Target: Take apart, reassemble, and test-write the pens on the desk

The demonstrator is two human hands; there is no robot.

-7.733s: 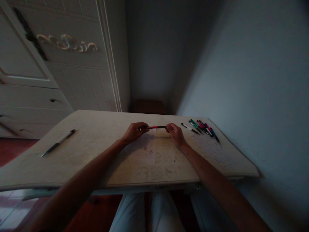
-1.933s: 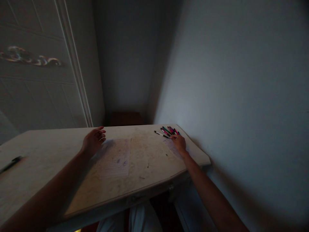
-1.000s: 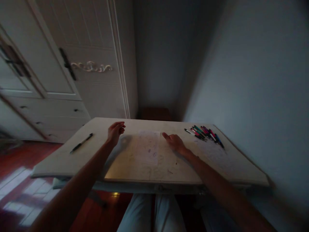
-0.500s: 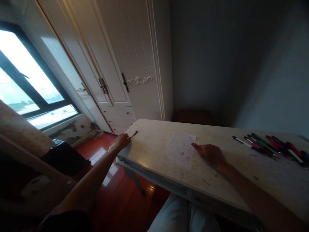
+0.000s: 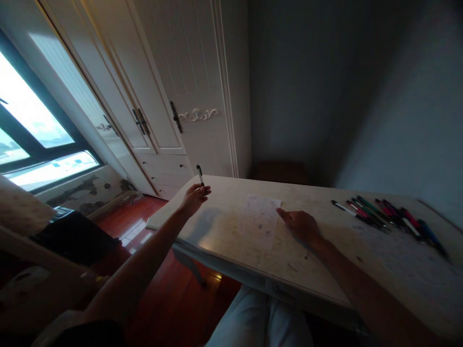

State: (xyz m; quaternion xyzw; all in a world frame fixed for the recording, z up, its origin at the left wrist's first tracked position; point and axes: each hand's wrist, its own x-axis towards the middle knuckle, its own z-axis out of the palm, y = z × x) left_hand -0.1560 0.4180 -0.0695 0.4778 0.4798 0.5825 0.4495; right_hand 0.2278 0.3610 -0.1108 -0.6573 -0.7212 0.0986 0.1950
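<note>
My left hand (image 5: 194, 198) is raised over the left end of the table, its fingers closed on a pen (image 5: 200, 176) with a pale barrel and dark ends. The pen stands nearly upright. A thin sheet of paper (image 5: 257, 221) with faint drawn marks lies flat on the table between my hands. At its right edge is my right hand (image 5: 301, 225), thumb stretched toward the sheet and the other fingers curled in. The undersides of those fingers are hidden, so whether they hold anything does not show.
Several pens (image 5: 388, 217) in black, red, green and blue lie in a loose pile on the right of the white table (image 5: 220, 193). Small dark bits lie near its front edge. A white wardrobe (image 5: 202, 140) stands behind, a window (image 5: 39, 115) at left.
My left hand has lifted the pen from the left end of the table, and the pen has turned nearly upright. My right hand stays beside the sheet. The view has shifted slightly right.
</note>
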